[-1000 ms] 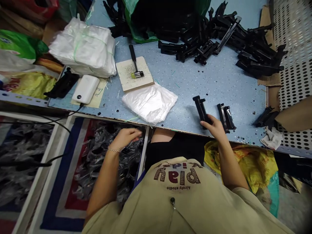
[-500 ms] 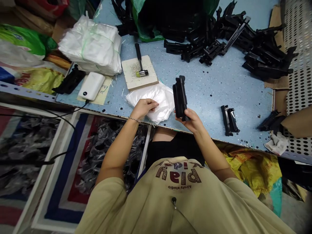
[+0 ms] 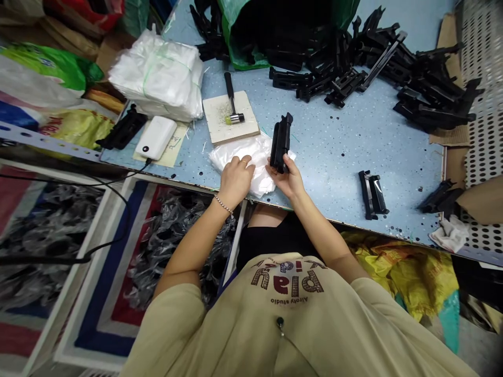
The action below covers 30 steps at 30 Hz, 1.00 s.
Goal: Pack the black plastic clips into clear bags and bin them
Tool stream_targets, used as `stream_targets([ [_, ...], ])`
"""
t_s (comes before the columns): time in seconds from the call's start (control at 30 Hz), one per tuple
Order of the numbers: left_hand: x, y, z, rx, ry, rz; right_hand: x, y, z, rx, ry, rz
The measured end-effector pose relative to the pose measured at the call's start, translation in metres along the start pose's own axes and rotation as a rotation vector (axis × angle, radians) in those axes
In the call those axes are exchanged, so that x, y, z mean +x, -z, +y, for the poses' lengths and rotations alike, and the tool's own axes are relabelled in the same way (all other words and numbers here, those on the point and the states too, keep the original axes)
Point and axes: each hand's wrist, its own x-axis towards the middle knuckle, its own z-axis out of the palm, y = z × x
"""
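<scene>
The right hand (image 3: 290,177) holds a long, black, grooved part (image 3: 280,142) tilted above the desk (image 3: 326,173). The left hand (image 3: 237,180) touches thin white bags (image 3: 260,153); whether its grip pinches one, I cannot tell.

The left hand (image 3: 236,180) hides some white plastic (image 3: 261,180); the top edge crops a green bag (image 3: 237,17).

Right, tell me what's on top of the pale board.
A hammer lies on the pale board, its handle reaching past the far edge. Whatever the hammer covers can't be seen.
</scene>
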Motion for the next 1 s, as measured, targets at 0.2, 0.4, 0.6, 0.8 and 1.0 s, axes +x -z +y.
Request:
stream_targets([
  [0.2, 0.009, -0.002, -0.011, -0.142, -0.048, 0.024, -0.075, 0.039, -0.021, -0.08, -0.367, -0.319],
  [0.4, -0.006, 0.0, -0.003, -0.307, -0.141, 0.087, -0.071, 0.057, -0.001, 0.004, -0.674, -0.43],
  [0.6, -0.047, -0.008, 0.032, -0.356, -0.432, 0.036, -0.039, 0.026, 0.003, -0.309, -0.234, -0.262],
  [0.8, -0.049, -0.014, 0.041, -0.385, -0.387, 0.088, -0.088, 0.022, 0.0, -0.902, 0.161, -0.448],
  [1.0, -0.115, 0.079, 0.001, -0.37, 0.033, -0.085, -0.138, 0.075, -0.088, -1.309, 0.368, -0.272],
])
